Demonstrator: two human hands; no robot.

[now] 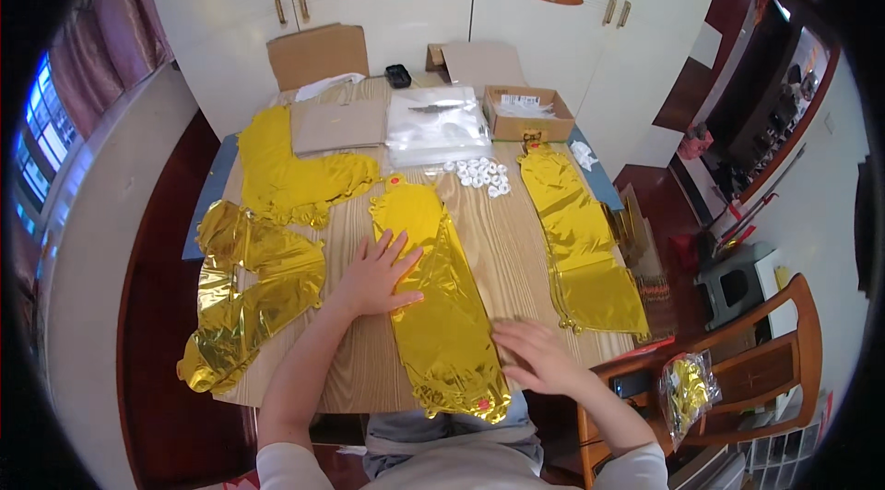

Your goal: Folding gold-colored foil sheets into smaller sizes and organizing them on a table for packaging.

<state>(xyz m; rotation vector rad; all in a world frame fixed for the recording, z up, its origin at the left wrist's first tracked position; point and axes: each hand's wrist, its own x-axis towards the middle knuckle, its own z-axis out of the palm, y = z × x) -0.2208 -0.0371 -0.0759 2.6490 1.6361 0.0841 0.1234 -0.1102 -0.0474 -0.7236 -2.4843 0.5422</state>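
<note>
Our left hand (380, 273) lies palm down on the middle foil (438, 306), its fingers spread apart and its thumb stretched out across the gold; nothing is clamped in it. Our right hand (535, 354) is at the same foil's right edge, nearer to us than the left hand, with its fingers loosely bent and standing apart from the thumb; we cannot tell how firmly its fingertips touch the edge.

The middle foil lies flat on the table (350, 370), partly under our left hand, running from beyond that hand to the table's near edge, with a red spot at each end. Left of our left hand we see the crumpled near-left foil (277, 269), and beyond that the far-left foil (290, 177). Beyond our right hand and to its right lies the right foil (581, 246).

Farther out, past both hands, we have white rings (479, 174) in a cluster, a stack of clear bags (438, 126), a cardboard sheet (341, 128) to their left and an open box (530, 129) to their right. Right of our right hand, a gold packet (690, 389) rests on the chair (802, 333).
</note>
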